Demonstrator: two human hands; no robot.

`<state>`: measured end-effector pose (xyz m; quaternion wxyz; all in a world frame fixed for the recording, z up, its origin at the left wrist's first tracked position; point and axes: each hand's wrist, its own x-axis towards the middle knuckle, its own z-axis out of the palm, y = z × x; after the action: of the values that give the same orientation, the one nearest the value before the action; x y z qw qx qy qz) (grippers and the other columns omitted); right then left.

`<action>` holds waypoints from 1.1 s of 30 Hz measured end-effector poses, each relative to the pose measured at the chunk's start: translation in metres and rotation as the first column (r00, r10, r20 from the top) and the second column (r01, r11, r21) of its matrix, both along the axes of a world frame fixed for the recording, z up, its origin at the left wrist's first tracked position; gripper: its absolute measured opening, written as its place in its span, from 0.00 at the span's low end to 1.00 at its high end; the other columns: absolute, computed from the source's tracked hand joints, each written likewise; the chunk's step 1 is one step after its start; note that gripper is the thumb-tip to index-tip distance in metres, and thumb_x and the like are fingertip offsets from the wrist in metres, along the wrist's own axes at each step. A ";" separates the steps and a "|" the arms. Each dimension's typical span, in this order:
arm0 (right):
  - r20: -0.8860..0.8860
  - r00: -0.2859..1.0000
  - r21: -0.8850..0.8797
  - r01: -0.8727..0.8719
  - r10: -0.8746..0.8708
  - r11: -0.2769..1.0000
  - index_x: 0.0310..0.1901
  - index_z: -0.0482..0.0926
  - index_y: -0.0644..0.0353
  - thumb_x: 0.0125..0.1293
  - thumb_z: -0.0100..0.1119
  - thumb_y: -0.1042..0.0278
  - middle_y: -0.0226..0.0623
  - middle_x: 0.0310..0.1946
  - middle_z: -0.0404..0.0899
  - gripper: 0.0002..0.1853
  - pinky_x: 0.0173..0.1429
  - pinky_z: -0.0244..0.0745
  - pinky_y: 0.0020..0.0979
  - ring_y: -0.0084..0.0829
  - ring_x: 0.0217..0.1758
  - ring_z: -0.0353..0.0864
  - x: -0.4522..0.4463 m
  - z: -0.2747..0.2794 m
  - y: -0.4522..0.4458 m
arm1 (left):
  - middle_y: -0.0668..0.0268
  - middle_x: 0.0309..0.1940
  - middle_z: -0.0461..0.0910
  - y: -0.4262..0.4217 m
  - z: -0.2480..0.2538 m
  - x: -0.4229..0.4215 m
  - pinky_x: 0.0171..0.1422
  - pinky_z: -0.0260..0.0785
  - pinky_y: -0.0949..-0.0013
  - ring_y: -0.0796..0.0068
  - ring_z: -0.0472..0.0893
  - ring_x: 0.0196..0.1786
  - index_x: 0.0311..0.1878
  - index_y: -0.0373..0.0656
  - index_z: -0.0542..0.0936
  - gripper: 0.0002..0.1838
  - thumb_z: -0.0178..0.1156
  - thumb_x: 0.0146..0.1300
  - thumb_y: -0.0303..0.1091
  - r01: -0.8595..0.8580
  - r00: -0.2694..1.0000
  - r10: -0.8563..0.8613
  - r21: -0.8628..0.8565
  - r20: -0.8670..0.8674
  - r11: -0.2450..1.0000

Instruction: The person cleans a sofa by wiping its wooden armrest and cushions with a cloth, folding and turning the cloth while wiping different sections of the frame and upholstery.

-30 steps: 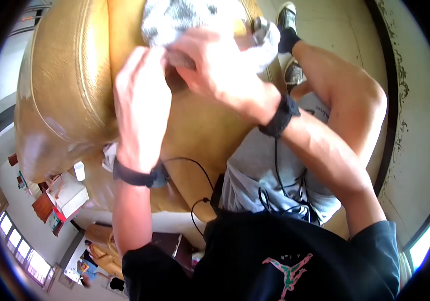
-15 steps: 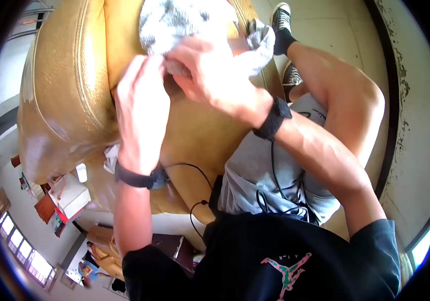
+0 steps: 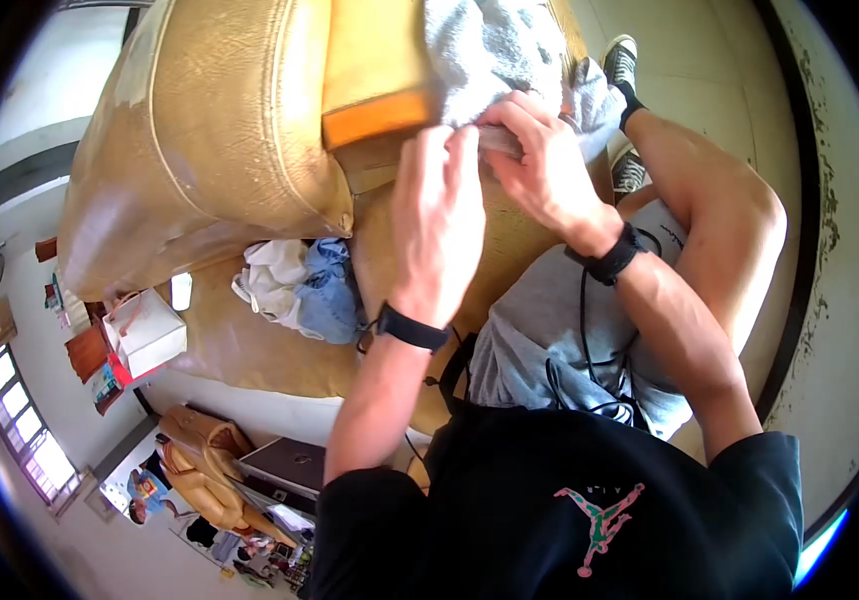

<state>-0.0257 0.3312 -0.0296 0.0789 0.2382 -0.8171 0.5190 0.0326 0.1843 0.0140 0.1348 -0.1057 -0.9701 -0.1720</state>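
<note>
A fuzzy grey-and-white cloth (image 3: pixel 494 50), whose kind I cannot tell, lies bunched on the tan leather sofa (image 3: pixel 389 220) in the head view. My right hand (image 3: pixel 554 180) is closed, its fingers pinching a flat folded edge of the cloth. Close beside it, my left hand (image 3: pixel 439 220) has its fingers pressed together at the left end of the same edge. The fingertips of both hands nearly meet there. Left of the cloth is an orange box-like object (image 3: pixel 379 118), apart from my hands.
White and blue clothes (image 3: pixel 314 290) lie in a heap by the sofa arm (image 3: pixel 219 110). Black cables (image 3: pixel 584 300) run across my lap. A white paper bag (image 3: pixel 144 335) stands farther off, and another person (image 3: pixel 149 495) is in the background.
My view has turned, so hands and cloth appear farther right. The orange box-like object and clothes heap show more fully. Both hands stay together at the cloth's edge.
</note>
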 end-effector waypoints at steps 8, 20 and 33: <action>0.627 0.714 -0.417 -0.027 0.310 0.908 0.50 0.79 0.65 0.70 0.57 0.76 0.31 0.33 0.81 0.09 0.38 0.76 0.28 0.20 0.35 0.80 -0.008 0.039 0.028 | 0.53 0.58 0.77 0.008 0.017 0.037 0.58 0.80 0.58 0.54 0.82 0.56 0.63 0.39 0.78 0.22 0.67 0.67 0.23 -0.021 1.000 0.023 0.248 -0.003 0.969; 0.376 0.681 -0.913 0.156 0.628 0.378 0.55 0.77 0.74 0.60 0.51 0.68 0.52 0.51 0.83 0.24 0.58 0.82 0.36 0.39 0.50 0.84 -0.026 0.084 0.070 | 0.54 0.46 0.84 -0.001 0.034 0.049 0.49 0.79 0.63 0.60 0.84 0.41 0.54 0.36 0.82 0.12 0.66 0.68 0.20 -0.060 0.998 0.052 0.403 0.029 0.913; 0.089 0.445 -0.993 -0.031 0.891 0.115 0.54 0.79 0.74 0.59 0.57 0.67 0.44 0.50 0.84 0.24 0.59 0.78 0.29 0.31 0.51 0.84 -0.013 0.103 0.076 | 0.51 0.64 0.77 -0.002 0.106 -0.008 0.77 0.64 0.55 0.51 0.76 0.68 0.73 0.32 0.70 0.40 0.70 0.69 0.52 0.252 0.943 -0.327 0.769 -0.059 0.587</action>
<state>-0.0383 0.4071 0.0737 -0.3174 0.2031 -0.1774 0.9091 0.0249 0.1828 0.1195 0.0941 -0.1869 -0.7789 -0.5912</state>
